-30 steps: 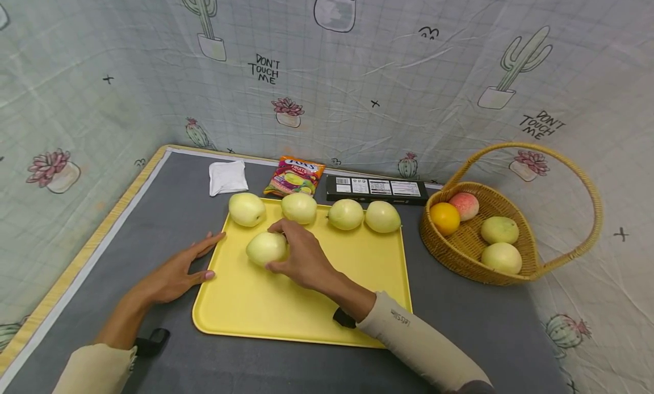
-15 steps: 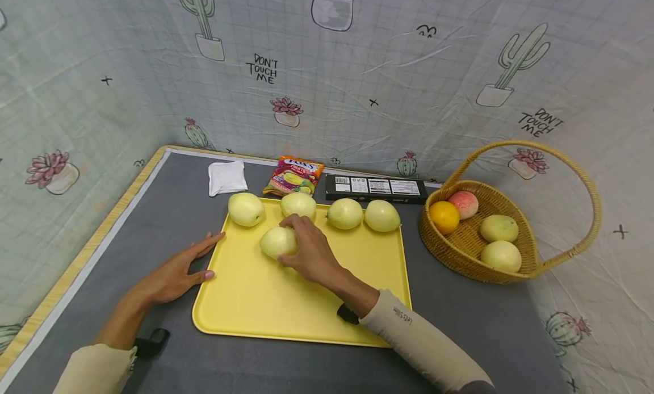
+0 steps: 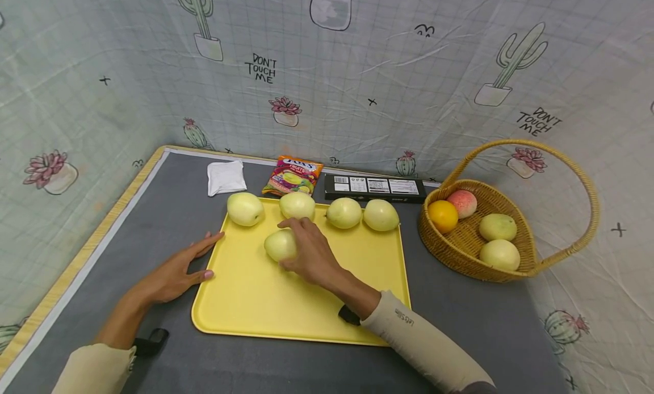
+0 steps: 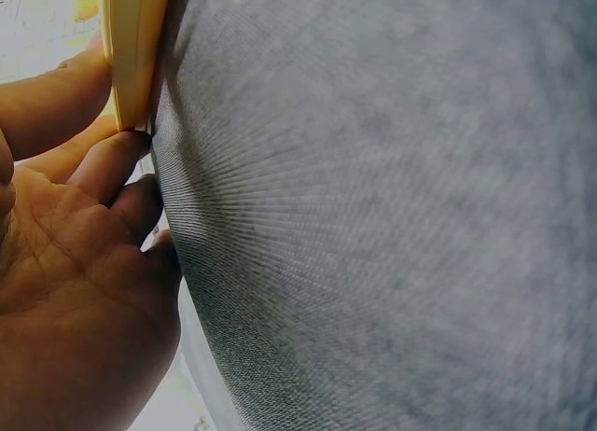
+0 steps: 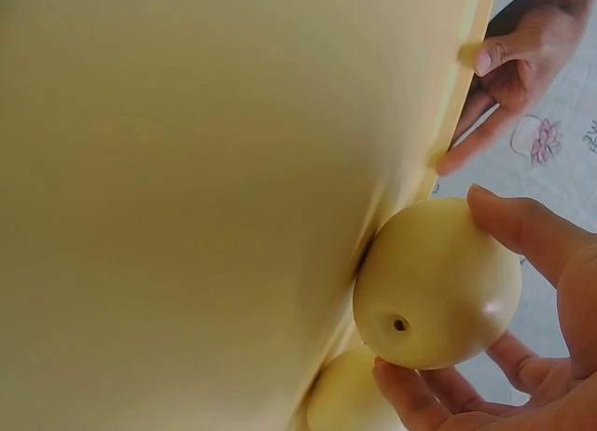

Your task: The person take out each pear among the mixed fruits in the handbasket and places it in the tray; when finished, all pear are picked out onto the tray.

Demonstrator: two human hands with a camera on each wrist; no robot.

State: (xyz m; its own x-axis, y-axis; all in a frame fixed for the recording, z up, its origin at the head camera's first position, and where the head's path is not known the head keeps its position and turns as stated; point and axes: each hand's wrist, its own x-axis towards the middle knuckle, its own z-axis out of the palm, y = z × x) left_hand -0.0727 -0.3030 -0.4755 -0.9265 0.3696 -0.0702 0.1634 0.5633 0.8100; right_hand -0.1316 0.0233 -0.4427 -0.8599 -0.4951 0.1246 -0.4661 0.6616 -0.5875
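Observation:
In the head view, my right hand (image 3: 314, 255) grips a pale yellow-green fruit (image 3: 279, 245) between thumb and fingers, low over the yellow tray (image 3: 245, 309). The right wrist view shows the small dark stem pit on this fruit (image 5: 438, 282). My left hand (image 3: 171, 276) lies at the tray's left edge, fingers stretched out and fingertips at the rim; the left wrist view has its thumb and fingers against the tray wall (image 4: 135, 48). Along the tray's far side sit several similar fruits: one at the left corner (image 3: 245, 209), others (image 3: 344, 213) towards the right.
At the right stands a wicker basket (image 3: 434, 252) with a tall handle, holding an orange (image 3: 443, 216), a peach (image 3: 462, 204) and two pale fruits. Behind the tray lie a white packet (image 3: 226, 177), a Fox's candy bag (image 3: 293, 176) and a black box (image 3: 375, 188).
My right hand has moved the gripped fruit a little to the right and slightly away across the tray, mostly in the first half second. The left hand has stayed in place.

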